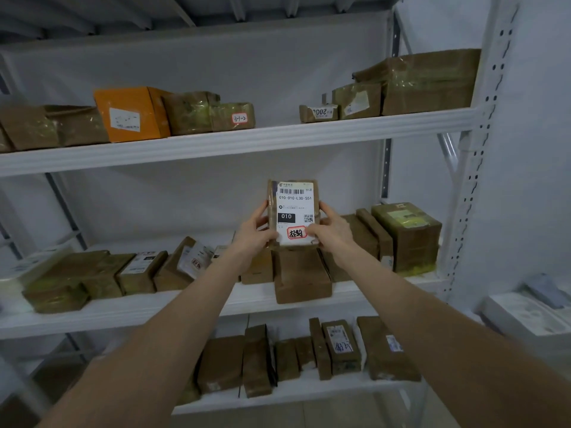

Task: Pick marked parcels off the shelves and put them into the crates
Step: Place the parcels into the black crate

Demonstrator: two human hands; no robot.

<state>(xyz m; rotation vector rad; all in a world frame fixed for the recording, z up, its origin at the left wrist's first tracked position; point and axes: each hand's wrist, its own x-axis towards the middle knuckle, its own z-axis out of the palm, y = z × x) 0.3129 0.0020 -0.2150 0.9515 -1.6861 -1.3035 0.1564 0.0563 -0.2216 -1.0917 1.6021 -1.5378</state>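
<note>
White metal shelving point(234, 143) fills the view against a pale wall, with parcels on all three shelves. On the top shelf a big brown box point(432, 84) wrapped in tape sits at the right end, and an orange box point(133, 114) stands left of centre among brown ones. The middle shelf carries a row of brown parcels, with a green-taped box point(408, 236) at its right end. The bottom shelf holds more parcels, most of them standing on edge.

Two bare arms reach in from the near edge. Between them a small parcel point(295, 211) is held upright in the air, just above the middle shelf's row. The left hand point(255, 234) grips its left edge and the right hand point(335, 230) its right edge, fingers curled behind and thumbs on the front. Its white label point(295, 199) faces the camera with a barcode, a black "010" block and, at the bottom, a red-outlined mark point(296, 232) beside the right thumb.
</note>
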